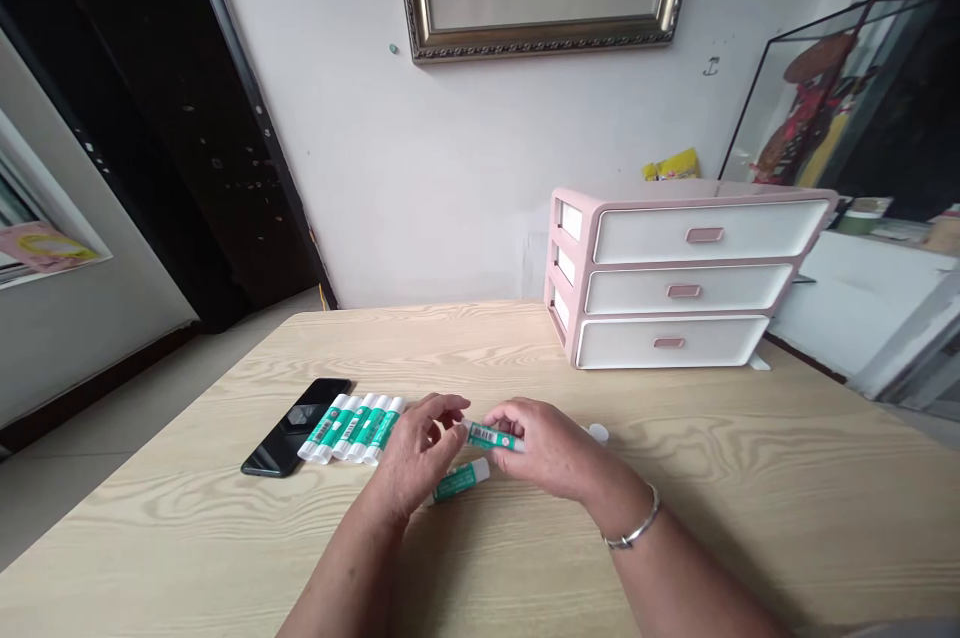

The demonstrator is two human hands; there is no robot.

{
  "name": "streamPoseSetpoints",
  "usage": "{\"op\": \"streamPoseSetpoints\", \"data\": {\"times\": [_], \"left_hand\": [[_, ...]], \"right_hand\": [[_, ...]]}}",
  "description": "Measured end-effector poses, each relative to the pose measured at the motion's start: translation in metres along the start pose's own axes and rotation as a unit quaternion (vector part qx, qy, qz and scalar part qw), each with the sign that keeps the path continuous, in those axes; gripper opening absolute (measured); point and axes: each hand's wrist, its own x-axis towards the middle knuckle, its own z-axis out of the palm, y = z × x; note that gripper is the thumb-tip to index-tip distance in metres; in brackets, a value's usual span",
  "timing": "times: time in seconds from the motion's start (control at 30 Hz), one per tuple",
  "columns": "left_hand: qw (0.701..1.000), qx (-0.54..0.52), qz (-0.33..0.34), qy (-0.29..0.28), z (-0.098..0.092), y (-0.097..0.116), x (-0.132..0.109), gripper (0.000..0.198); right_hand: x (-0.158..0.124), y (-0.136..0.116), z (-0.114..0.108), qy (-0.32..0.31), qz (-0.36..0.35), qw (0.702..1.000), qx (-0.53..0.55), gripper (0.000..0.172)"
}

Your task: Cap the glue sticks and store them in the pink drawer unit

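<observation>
7 glue sticks (352, 428) share the desk (750, 518): 5 pressed side by side in a row next to a phone (295, 428), as if kept lined up, 1 loose stick (461, 480) lying just below the hands, and 1 held stick (491, 436) raised off the wood. The right hand (544, 448) closes its fingers round that stick's barrel, steadying it, while the left hand (424, 448) pinches narrowly at its left end. 1 white cap (598, 433) sits just past the right hand.
</observation>
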Motion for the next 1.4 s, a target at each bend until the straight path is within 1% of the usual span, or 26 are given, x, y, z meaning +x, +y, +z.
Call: {"op": "streamPoseSetpoints", "data": {"times": [0.1, 0.17, 0.2, 0.3, 0.37, 0.43, 0.5, 0.57, 0.63, 0.67, 0.73, 0.8, 0.9, 1.0, 1.07, 1.13, 1.23, 1.3, 1.4], "left_hand": [[0.997, 0.043, 0.071, -0.009, 0.004, 0.004, -0.002, 0.042], [0.990, 0.084, 0.116, -0.006, 0.009, 0.000, -0.003, 0.052], [0.987, 0.096, 0.125, -0.006, 0.012, -0.002, -0.004, 0.057], [0.989, 0.102, 0.105, -0.019, 0.023, -0.009, -0.005, 0.073], [0.992, 0.092, 0.082, -0.034, 0.028, -0.008, -0.005, 0.078], [0.994, 0.067, 0.064, -0.056, 0.030, -0.003, -0.005, 0.074], [0.995, 0.030, 0.061, -0.073, 0.028, 0.005, -0.004, 0.061], [0.996, 0.002, 0.052, -0.069, 0.024, 0.011, -0.002, 0.045], [0.999, -0.006, 0.014, -0.033, 0.019, 0.014, -0.001, 0.035], [1.000, -0.011, -0.015, -0.013, 0.017, 0.013, 0.000, 0.031], [0.996, -0.039, -0.075, 0.016, 0.012, 0.010, 0.002, 0.028], [0.988, -0.089, -0.125, 0.025, 0.008, 0.006, 0.003, 0.026], [0.973, -0.154, -0.173, 0.026, 0.003, -0.001, 0.005, 0.027], [0.965, -0.191, -0.179, 0.023, 0.002, -0.007, 0.005, 0.030], [0.962, -0.211, -0.175, 0.017, 0.004, -0.010, 0.005, 0.030], [0.958, -0.229, -0.173, 0.013, 0.006, -0.013, 0.005, 0.030], [0.955, -0.239, -0.176, 0.007, 0.007, -0.015, 0.005, 0.030], [0.955, -0.236, -0.180, 0.001, 0.007, -0.015, 0.005, 0.031], [0.959, -0.219, -0.181, -0.016, 0.005, -0.010, 0.004, 0.029]], "right_hand": [[0.003, 0.004, 0.006, 0.035, 0.005, 0.999, 0.037, 0.032], [0.004, 0.007, 0.011, 0.046, 0.034, 0.996, 0.074, 0.034], [0.005, 0.009, 0.014, 0.050, 0.051, 0.993, 0.096, 0.035], [0.009, 0.013, 0.022, 0.062, 0.084, 0.978, 0.180, 0.042], [0.011, 0.014, 0.026, 0.072, 0.083, 0.967, 0.230, 0.043], [0.011, 0.014, 0.029, 0.080, 0.065, 0.961, 0.258, 0.040], [0.011, 0.016, 0.027, 0.081, 0.041, 0.961, 0.262, 0.040], [0.009, 0.022, 0.019, 0.081, 0.030, 0.967, 0.238, 0.044], [0.007, 0.034, 0.005, 0.093, 0.040, 0.978, 0.180, 0.045], [0.006, 0.042, -0.004, 0.104, 0.053, 0.983, 0.141, 0.042], [0.002, 0.059, -0.023, 0.124, 0.099, 0.986, 0.052, 0.034], [-0.002, 0.072, -0.040, 0.124, 0.165, 0.977, -0.047, 0.029], [-0.009, 0.077, -0.056, 0.069, 0.246, 0.952, -0.169, 0.028], [-0.014, 0.067, -0.059, 0.002, 0.264, 0.935, -0.237, 0.029], [-0.016, 0.061, -0.057, -0.022, 0.261, 0.926, -0.270, 0.028], [-0.017, 0.060, -0.054, -0.034, 0.258, 0.921, -0.291, 0.027], [-0.017, 0.062, -0.052, -0.036, 0.239, 0.923, -0.298, 0.029], [-0.014, 0.060, -0.052, -0.025, 0.224, 0.931, -0.287, 0.025], [-0.006, 0.044, -0.050, 0.027, 0.181, 0.958, -0.219, 0.014]]}}
